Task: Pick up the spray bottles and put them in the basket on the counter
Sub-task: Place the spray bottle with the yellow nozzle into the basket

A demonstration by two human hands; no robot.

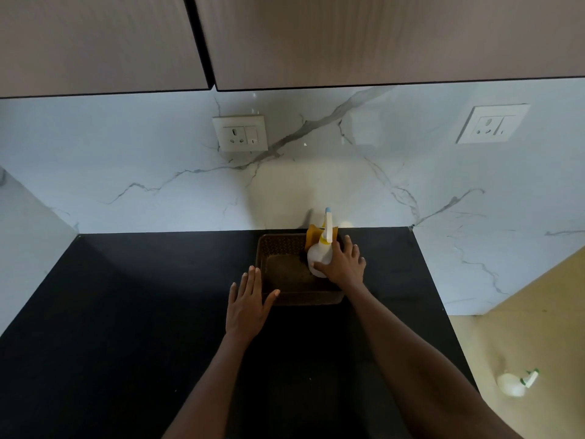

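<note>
A brown perforated basket (pixel 278 248) stands on the black counter (pixel 126 312) against the marble wall. My right hand (pixel 343 264) is wrapped around a white spray bottle (pixel 318 253) with a yellow neck and blue-tipped nozzle, held upright inside the basket's right side. A yellow object (pixel 313 234) stands in the basket's back right corner behind the bottle. My left hand (pixel 248 304) lies flat with fingers spread, resting at the basket's front left corner. A second white spray bottle (pixel 516 383) with a green-and-white trigger lies on the beige floor at the lower right.
Two wall sockets (pixel 240 133) (pixel 490 123) sit on the marble backsplash. Wooden upper cabinets (pixel 285 39) hang overhead. The counter's right edge (pixel 443 312) drops to the floor. A marble side wall (pixel 28 232) bounds the counter on the left.
</note>
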